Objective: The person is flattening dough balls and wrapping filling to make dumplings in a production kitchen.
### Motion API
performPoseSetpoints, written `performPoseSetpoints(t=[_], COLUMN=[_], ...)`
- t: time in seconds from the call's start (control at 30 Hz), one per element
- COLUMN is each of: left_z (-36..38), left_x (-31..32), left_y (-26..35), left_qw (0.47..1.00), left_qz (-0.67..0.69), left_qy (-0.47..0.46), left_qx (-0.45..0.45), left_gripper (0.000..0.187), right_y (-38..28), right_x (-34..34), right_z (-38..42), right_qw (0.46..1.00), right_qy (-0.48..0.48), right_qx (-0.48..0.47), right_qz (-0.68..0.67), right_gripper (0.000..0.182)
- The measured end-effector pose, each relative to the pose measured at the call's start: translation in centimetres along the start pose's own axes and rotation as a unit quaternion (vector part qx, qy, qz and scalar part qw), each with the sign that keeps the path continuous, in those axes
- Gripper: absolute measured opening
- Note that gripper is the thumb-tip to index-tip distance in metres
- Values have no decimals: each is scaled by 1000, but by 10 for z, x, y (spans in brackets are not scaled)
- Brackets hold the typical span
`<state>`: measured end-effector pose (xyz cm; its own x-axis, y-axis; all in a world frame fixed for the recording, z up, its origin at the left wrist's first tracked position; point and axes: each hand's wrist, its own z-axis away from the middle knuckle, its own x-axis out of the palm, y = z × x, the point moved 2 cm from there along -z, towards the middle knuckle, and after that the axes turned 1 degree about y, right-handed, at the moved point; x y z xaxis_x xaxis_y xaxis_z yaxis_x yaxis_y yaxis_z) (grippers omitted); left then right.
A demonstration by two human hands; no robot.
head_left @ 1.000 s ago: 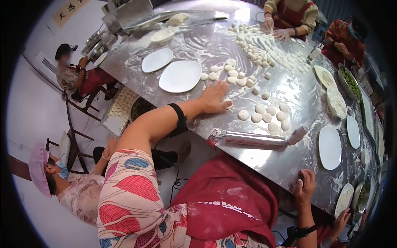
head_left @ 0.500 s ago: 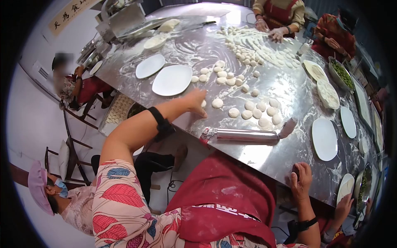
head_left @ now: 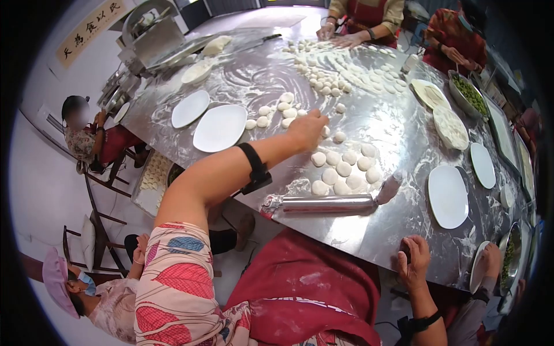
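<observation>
My left hand [head_left: 309,131] reaches over the metal table, palm down, with bent fingers partly hidden behind its back. Its fingertips are beside a small dough piece [head_left: 326,131], and another dough piece [head_left: 340,137] lies just right of them. Nearer me is a group of flattened dough rounds [head_left: 344,168]. A shiny metal rolling pin [head_left: 329,203] lies in front of them. My right hand [head_left: 414,262] rests at the near table edge, fingers curled around a dark spot I cannot make out. More dough pieces [head_left: 287,106] lie beyond my left wrist.
White plates [head_left: 219,128] stand at the left, another white plate [head_left: 448,197] at the right. A bowl of chopped greens [head_left: 470,95] sits at far right. Across the table, a co-worker's hands [head_left: 349,39] touch floured dough. A person in a pink hat [head_left: 57,282] sits at lower left.
My left hand has moved right and farther across the table, from a dough piece near the plates. Two more rounds now lie with the near group. My right hand stays at the edge.
</observation>
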<state>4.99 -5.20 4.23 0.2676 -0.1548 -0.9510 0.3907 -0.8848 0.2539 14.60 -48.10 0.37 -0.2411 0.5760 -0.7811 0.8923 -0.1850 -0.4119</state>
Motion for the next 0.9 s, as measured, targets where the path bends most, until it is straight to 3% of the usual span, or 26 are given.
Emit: performPoseSetpoints(t=[0.13,0.23,0.33,0.43,0.53,0.67,0.8,0.9], left_z=[-23,-19,14,55,101,118,115,95], left_x=[12,15,-3,-8,-20,-16,-17,-32], left_y=[-2,-4,-17,-57,-74,-89,-84,-83], left_qw=[988,991,993,947,876,887,926,981], left_qz=[-51,-55,27,212,351,360,308,106], left_qy=[-131,-115,-95,-238,-277,-177,-131,-72], left_qx=[62,44,59,-43,-180,-229,-174,-148], left_gripper=[32,29,21,27,27,23,27,42], right_y=[-3,-3,-4,-7,-9,-12,-7,-5], right_x=[-3,-3,-3,-2,-2,-1,2,3], right_z=[-2,-1,0,0,0,1,2,1], right_qw=[1000,1000,1000,1000,1000,1000,1000,1000], right_qy=[-4,0,2,2,2,-7,-9,-6], right_qx=[11,13,11,3,3,2,-1,-2], right_qz=[-13,-15,-13,-9,-9,-9,-7,-11], right_gripper=[29,28,28,27,28,28,29,30])
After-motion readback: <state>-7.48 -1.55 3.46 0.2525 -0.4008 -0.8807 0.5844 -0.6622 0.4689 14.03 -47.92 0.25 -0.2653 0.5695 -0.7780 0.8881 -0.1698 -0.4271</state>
